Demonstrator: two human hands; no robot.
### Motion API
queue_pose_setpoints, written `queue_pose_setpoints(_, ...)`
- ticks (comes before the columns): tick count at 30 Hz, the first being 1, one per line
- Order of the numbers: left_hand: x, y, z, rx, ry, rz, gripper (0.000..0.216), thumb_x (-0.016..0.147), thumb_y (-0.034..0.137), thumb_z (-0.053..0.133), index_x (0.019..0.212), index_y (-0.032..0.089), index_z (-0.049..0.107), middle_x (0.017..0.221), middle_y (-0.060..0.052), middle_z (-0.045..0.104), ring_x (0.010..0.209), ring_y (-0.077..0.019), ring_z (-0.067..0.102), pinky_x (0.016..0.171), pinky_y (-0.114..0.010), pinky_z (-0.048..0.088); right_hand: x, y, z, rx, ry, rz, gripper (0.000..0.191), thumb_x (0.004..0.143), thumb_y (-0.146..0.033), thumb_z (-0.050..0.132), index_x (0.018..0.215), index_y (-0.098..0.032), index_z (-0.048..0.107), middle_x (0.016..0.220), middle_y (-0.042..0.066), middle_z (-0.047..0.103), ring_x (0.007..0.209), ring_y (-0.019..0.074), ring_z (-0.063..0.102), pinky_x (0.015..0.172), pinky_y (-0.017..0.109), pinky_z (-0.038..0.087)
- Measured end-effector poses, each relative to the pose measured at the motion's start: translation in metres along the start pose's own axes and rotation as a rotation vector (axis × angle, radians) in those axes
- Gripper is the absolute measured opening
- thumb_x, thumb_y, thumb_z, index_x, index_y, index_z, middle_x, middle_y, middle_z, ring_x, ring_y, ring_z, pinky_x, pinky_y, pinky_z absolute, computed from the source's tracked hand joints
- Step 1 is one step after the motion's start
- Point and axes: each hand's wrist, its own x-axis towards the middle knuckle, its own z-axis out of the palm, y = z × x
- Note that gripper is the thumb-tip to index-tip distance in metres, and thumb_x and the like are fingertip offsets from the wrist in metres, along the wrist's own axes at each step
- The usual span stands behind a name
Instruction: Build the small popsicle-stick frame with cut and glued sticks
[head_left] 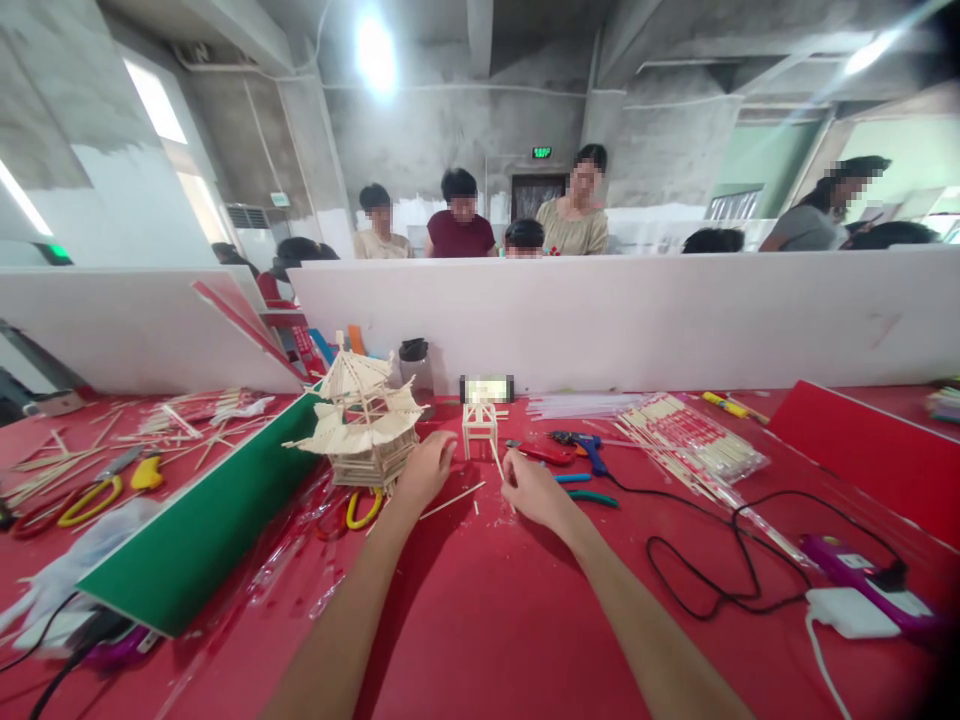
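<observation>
Between my two hands stands a small wooden-stick frame (pixel 480 425) on several legs. My right hand (pixel 531 490) is closed on a thin wooden stick (pixel 498 458), which slants up toward the frame's right side; whether its tip touches the frame, I cannot tell. On the other side, my left hand (pixel 427 468) has loosely curled fingers, and nothing shows in them. Close beside it is a larger pagoda model (pixel 367 425) made of sticks, with tiered roofs. A loose stick (pixel 454 500) lies on the red table between my forearms.
A phone (pixel 487 388) stands behind the frame. To the right are a glue gun (pixel 589 447), green-handled pliers (pixel 592 497), bagged sticks (pixel 690 440) and a black cable (pixel 697 600). At left are a green board (pixel 210 530) and scissors (pixel 90 500). People stand beyond the white partition (pixel 637 320).
</observation>
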Motion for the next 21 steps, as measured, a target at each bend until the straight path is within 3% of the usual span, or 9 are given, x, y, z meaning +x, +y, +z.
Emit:
queue_pose_setpoints(2, 0.019, 0.004, 0.0, -0.099, 0.108, 0.032, 0.03, 0.095, 0.033, 0.04, 0.111, 0.017, 0.059, 0.112, -0.012, 0.066, 0.105, -0.023, 0.061, 0.094, -0.036, 0.044, 0.011, 0.004, 0.001, 0.26, 0.13, -0.039, 0.01, 0.079, -0.021, 0.052, 0.083, -0.023, 0.043, 0.069, -0.004, 0.057, 0.063, 0.0151, 0.059, 0.059, 0.024, 0.039)
queue_pose_setpoints(4, 0.041, 0.004, 0.002, -0.228, 0.134, -0.001, 0.028, 0.093, 0.033, 0.044, 0.112, 0.018, 0.058, 0.11, -0.01, 0.066, 0.098, -0.0208, 0.063, 0.092, -0.035, 0.046, 0.025, 0.005, 0.008, 0.531, 0.21, -0.044, 0.016, 0.08, -0.029, 0.053, 0.081, -0.024, 0.039, 0.07, -0.005, 0.054, 0.06, 0.0141, 0.059, 0.058, 0.024, 0.042)
queue_pose_setpoints(8, 0.081, -0.004, 0.01, -0.469, 0.033, -0.107, 0.023, 0.083, 0.032, 0.056, 0.1, 0.017, 0.062, 0.096, -0.008, 0.069, 0.086, -0.0195, 0.064, 0.082, -0.032, 0.049, 0.056, 0.002, 0.035, 0.869, 0.238, -0.013, 0.027, 0.076, -0.036, 0.059, 0.078, -0.024, 0.034, 0.067, -0.006, 0.05, 0.056, 0.0146, 0.059, 0.056, 0.026, 0.046)
queue_pose_setpoints(13, 0.098, -0.016, 0.019, -0.651, -0.166, -0.142, 0.031, 0.072, 0.042, 0.066, 0.082, 0.012, 0.066, 0.074, -0.004, 0.067, 0.068, -0.0165, 0.059, 0.065, -0.027, 0.045, 0.072, 0.0, 0.06, 0.929, 0.284, 0.026, 0.029, 0.074, -0.034, 0.059, 0.076, -0.025, 0.032, 0.06, -0.008, 0.048, 0.05, 0.0136, 0.055, 0.055, 0.027, 0.047)
queue_pose_setpoints(21, 0.093, -0.016, 0.02, -0.792, -0.192, -0.188, 0.035, 0.068, 0.042, 0.07, 0.084, 0.011, 0.071, 0.072, -0.002, 0.067, 0.067, -0.0141, 0.056, 0.067, -0.026, 0.041, 0.07, 0.003, 0.061, 0.874, 0.29, -0.012, 0.024, 0.077, -0.033, 0.056, 0.077, -0.024, 0.034, 0.065, -0.007, 0.046, 0.052, 0.0121, 0.052, 0.055, 0.025, 0.044)
